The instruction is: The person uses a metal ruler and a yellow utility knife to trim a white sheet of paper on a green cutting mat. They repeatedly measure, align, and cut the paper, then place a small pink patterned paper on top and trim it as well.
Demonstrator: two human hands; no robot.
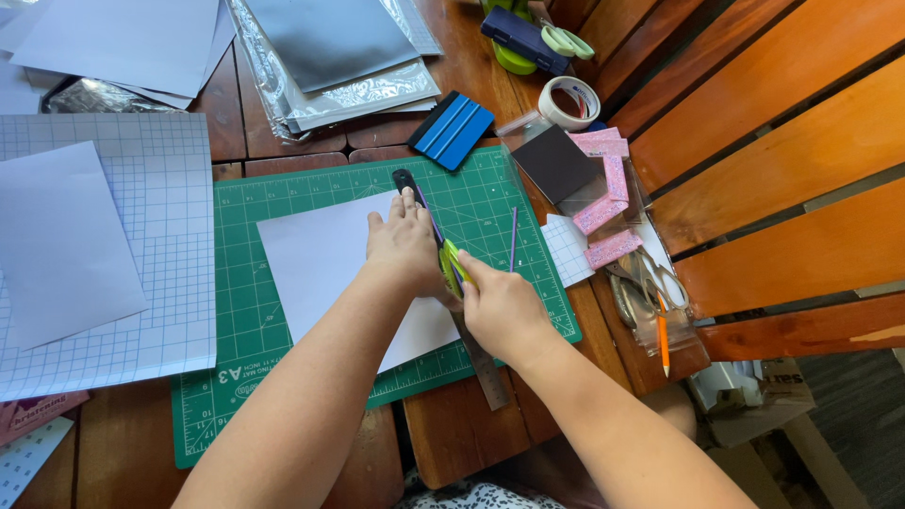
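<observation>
My left hand (405,247) lies flat, fingers together, pressing a metal ruler (451,283) down along the right edge of a white sheet (320,264); it grips nothing, only holds by pressure. My right hand (500,306) is closed round a green-handled craft knife (453,264), its tip against the ruler's edge, just beside the left hand. Sheet and ruler rest on a green cutting mat (245,311) near the front edge of the wooden desk (452,434); the ruler's lower end sticks out past the mat's front edge.

A thin purple strip (513,239) lies on the mat's right part. At the mat's back edge sits a blue squeegee (452,130). Along the desk's right edge I see a clear plastic pouch (650,320) with scissors and an orange pencil, pink glittery foam pieces (606,203), a dark square sheet (556,165) and a roll of tape (569,102). Towards the back lie silvery foil packets (330,57), flat and rectangular. On the left side lies a white gridded backing sheet (160,283) with plain white paper (61,245) on it. At the front left corner a pink printed package (33,415) shows partly.
</observation>
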